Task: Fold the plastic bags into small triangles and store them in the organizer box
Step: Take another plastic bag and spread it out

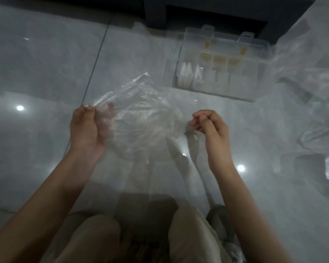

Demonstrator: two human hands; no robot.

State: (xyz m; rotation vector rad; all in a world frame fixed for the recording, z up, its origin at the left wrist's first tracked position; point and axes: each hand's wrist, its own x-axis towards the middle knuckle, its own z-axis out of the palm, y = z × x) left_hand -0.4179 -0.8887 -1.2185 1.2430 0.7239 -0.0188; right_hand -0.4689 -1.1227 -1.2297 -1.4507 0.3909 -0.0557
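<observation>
As left hand [85,128] grips the plastic bag [141,118], right hand [209,126] pinches its edge.

Clear bag [141,118], clear organizer box [217,73], grey floor [46,63]

It looked like a room in a home. The person sat on a glossy grey tiled floor [36,73], knees [194,234] drawn up, a grout line [96,59] crossing it and ceiling lights [20,108] mirrored in it. Dark furniture [156,12] stood behind. A clear box [254,76] and loose bags [311,63] lay on the tiles.
</observation>
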